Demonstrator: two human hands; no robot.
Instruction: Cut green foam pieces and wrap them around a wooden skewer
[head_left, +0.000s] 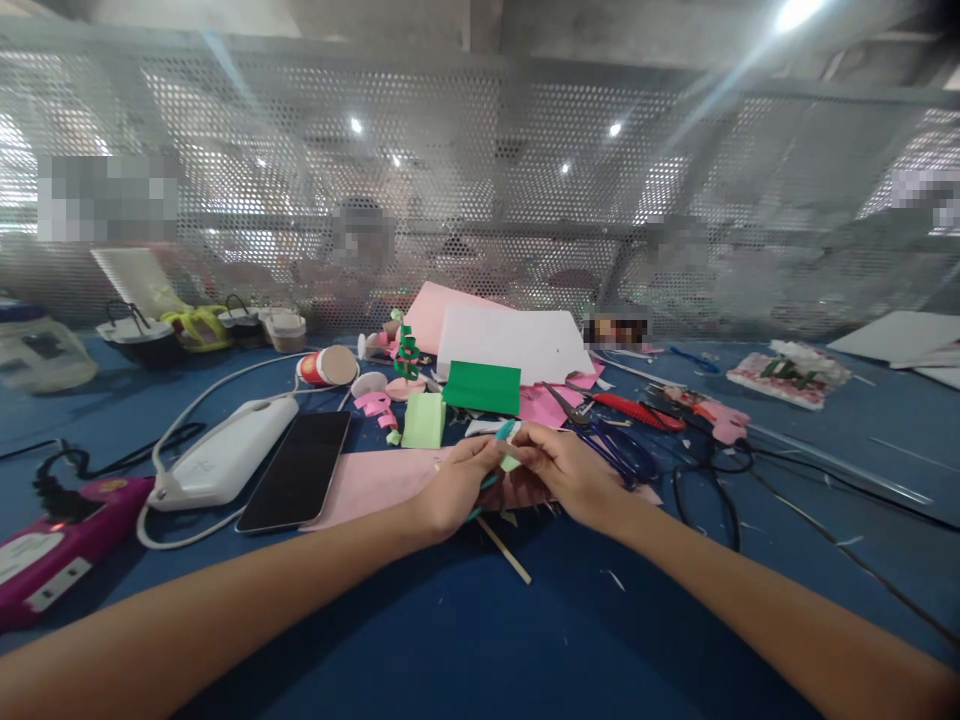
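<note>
My left hand (459, 485) and my right hand (574, 475) meet above the near edge of a pink sheet (382, 484). Between their pinched fingertips is a small piece of teal and pale green paper (508, 462), partly hidden by the fingers; both hands grip it. Just beyond the hands lie a green sheet (482, 388) and a light green paper (424, 420). A thin wooden stick (508, 556) points toward me below the hands. Blue-handled scissors (619, 450) rest beside my right hand.
On the left are a black phone (298, 472), a white power bank (227, 453), cables and a purple power strip (71, 545). White sheets (510, 340) lie behind. A red-handled tool (637, 411), a glue gun (721, 418) and black cables are at the right.
</note>
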